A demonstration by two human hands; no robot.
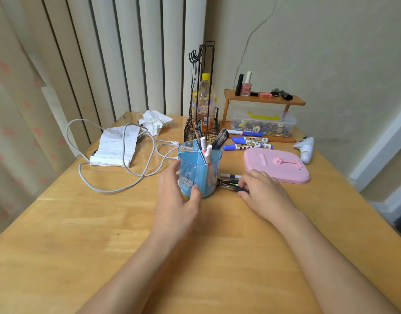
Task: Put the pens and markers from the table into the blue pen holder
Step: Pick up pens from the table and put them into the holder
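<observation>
Now, two-handed work.
Your left grip [177, 197] clasps the blue pen holder [196, 169]; your right grip [264, 192] pinches pens [228, 182] lying on the bench [104, 223].

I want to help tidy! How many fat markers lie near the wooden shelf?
3 markers. One on the shelf's base by the clear box, two just in front of it. Others may hide behind the blue pen holder.

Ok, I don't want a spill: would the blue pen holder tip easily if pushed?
Probably not: the blue pen holder is wide and squat, standing flat on the table. Its thin translucent plastic looks light, so it would likely slide first. The pens leaning above its rim might raise its balance slightly, though the left hand gripping it steadies it.
</observation>
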